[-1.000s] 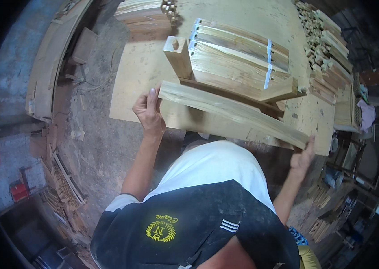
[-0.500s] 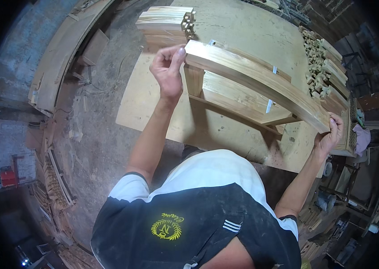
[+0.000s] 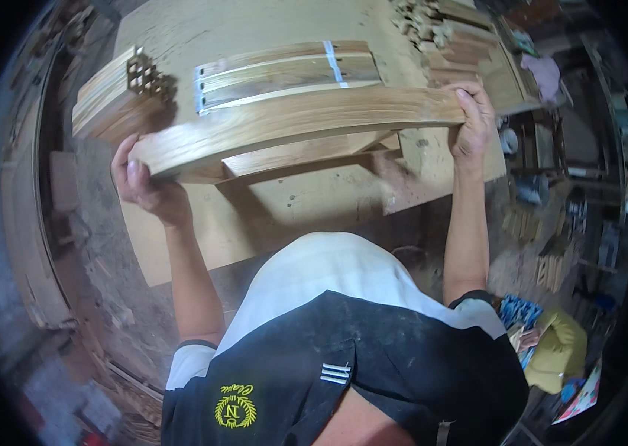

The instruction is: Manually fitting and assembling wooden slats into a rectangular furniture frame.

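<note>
Between my hands a long smooth wooden board (image 3: 299,117) is held up crosswise, its left end slightly lower. My left hand (image 3: 149,184) is closed round the left end. At the opposite end my right hand (image 3: 471,123) grips the board, thumb over its top edge. Below and partly hidden by the board, an open wooden frame (image 3: 306,169) rests on the pale worktable (image 3: 269,215). Just past the board lie several wooden slats (image 3: 269,78) side by side, with light bluish strips across them.
A stack of wooden pieces (image 3: 109,97) with notched ends stands at the table's left. More cut pieces (image 3: 451,37) are piled at the far right. A pink cloth (image 3: 543,78) hangs beyond the right edge. A yellow bag (image 3: 555,353) lies at lower right.
My view has swung to the right. The board's left end has dropped relative to its right end, and both hands still hold it.
</note>
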{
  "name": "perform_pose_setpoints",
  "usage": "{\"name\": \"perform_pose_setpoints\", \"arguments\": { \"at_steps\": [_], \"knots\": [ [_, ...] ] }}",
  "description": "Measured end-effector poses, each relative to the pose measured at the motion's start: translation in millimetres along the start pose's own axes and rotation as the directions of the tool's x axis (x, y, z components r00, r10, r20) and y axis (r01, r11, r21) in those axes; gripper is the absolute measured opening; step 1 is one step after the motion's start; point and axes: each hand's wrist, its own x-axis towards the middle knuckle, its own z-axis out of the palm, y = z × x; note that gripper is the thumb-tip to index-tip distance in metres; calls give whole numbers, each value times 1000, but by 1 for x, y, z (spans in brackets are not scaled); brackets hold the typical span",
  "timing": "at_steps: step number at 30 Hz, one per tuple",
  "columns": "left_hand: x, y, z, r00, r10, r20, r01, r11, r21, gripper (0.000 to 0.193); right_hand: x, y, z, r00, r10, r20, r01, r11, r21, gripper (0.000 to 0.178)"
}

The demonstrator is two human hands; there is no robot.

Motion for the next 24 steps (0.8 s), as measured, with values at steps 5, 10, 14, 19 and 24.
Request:
{"name": "perform_pose_setpoints", "arguments": {
  "at_steps": [5, 10, 14, 19, 24],
  "knots": [
    [5, 5, -6, 998, -9, 68, 3, 996, 85, 43, -4, 9, 11, 996, -88, -11, 88, 996, 8, 12],
    [51, 81, 25, 984, 124, 128, -170, 869, 465, 51, 2, 13, 15, 996, -88, -15, 89, 996, 33, 9],
    [47, 160, 126, 829, 106, 550, -367, 844, 391, 66, -3, 7, 11, 995, -94, -24, 95, 994, 57, 10],
    [8, 43, 148, 436, -458, 775, -630, 460, 626, 103, -17, 7, 15, 991, -135, -24, 134, 990, -41, 14],
    [6, 57, 164, 375, -657, 654, -480, 466, 743, 115, -5, 9, 1, 993, -110, 38, 114, 982, -149, 20]
  ]
}}
